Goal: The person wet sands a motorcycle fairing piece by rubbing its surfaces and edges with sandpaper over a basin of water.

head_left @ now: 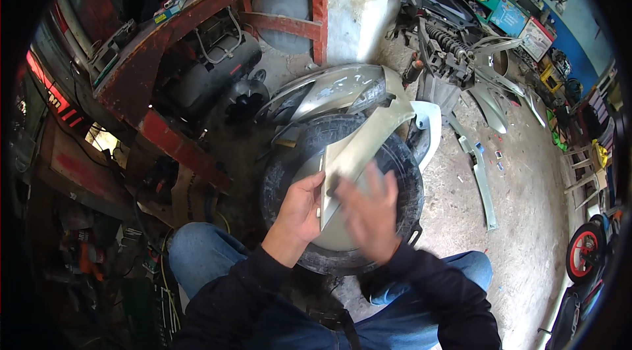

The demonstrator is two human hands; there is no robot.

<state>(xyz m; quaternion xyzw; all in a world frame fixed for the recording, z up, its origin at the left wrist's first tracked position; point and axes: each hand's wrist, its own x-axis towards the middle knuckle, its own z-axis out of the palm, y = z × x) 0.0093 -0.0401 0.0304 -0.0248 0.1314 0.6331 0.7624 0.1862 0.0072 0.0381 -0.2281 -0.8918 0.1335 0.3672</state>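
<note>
A long, curved motorcycle fairing panel [375,129], pale greenish beige, slants across the middle of the view. My left hand [297,212] grips its lower near end, with the thumb along the edge. Against the panel's near face is my right hand [372,215], smeared by motion; whether it holds anything cannot be made out. Beneath both hands stands a round black tub [409,182] with cloudy greyish water [337,239] in it. Part of the water is hidden by the panel and my hands.
A silver-grey fairing [329,90] and a white curved piece [429,129] lie at the tub's far side. A red frame bench [178,31] stands left, over a dark compressor tank [214,54]. A stripped motorcycle [454,44] and a slim panel strip [485,189] are at right.
</note>
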